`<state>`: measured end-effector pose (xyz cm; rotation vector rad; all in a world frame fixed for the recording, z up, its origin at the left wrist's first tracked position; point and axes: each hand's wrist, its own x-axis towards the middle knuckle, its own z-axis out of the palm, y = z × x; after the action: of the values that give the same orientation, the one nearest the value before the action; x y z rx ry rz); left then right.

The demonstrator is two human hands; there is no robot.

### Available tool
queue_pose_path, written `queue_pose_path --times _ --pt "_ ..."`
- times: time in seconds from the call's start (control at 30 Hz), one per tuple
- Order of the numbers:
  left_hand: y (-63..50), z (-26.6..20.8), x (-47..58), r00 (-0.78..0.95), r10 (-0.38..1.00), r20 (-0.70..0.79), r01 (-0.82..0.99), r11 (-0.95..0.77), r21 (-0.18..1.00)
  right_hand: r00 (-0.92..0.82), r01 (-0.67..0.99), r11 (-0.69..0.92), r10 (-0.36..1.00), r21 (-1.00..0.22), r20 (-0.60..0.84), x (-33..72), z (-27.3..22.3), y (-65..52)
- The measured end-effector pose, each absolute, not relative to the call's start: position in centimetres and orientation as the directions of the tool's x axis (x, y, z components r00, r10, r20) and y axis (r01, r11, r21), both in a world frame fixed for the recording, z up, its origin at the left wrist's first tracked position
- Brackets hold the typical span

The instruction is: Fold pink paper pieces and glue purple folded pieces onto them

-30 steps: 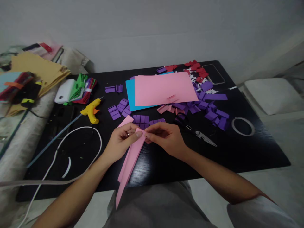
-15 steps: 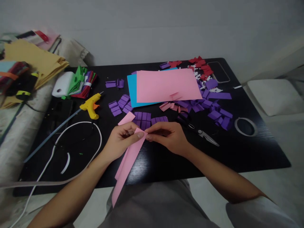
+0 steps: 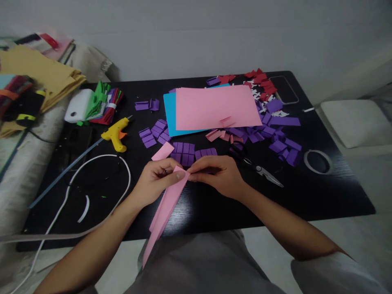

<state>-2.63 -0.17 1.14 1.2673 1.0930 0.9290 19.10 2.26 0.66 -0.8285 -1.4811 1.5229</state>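
Observation:
Long pink paper strips [image 3: 168,204] hang down over the table's front edge toward my lap. My left hand [image 3: 154,179] is closed on them, its thumb pressed flat near their upper end. The fingertips of my right hand [image 3: 219,175] pinch the top corner of the front strip. A short pink end [image 3: 163,151] sticks out beyond my left fingers; whether it belongs to the held strips I cannot tell. Just past my hands lie folded purple paper pieces [image 3: 183,153]. Scissors [image 3: 265,173] with black handles rest beside my right hand, blades pointing right.
Pink sheets [image 3: 214,106] lie over a blue sheet [image 3: 170,116] at the back. A yellow glue gun [image 3: 115,134] and a white cable [image 3: 128,171] are on the left. A tape roll [image 3: 317,162] sits at the right, near scattered purple and red pieces [image 3: 266,85].
The view has shifted slightly. Both hands keep their hold on the pink paper strips, and the lower ends of the strips have swung a little.

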Motion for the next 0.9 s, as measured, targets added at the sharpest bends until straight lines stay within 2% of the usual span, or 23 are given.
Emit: queue_pose_path --times 0.67,0.9 --pt "-0.17 0.82 -2.50 0.251 0.961 -0.118 0.049 0.109 0.993 -0.449 -0.101 0.154 0.874 -0.983 0.184 19.17 0.61 2.25" --pt "-0.29 0.79 -2.51 0.264 0.957 -0.117 0.046 0.109 0.993 -0.457 -0.103 0.141 0.872 -0.985 0.172 19.16 0.58 2.18"
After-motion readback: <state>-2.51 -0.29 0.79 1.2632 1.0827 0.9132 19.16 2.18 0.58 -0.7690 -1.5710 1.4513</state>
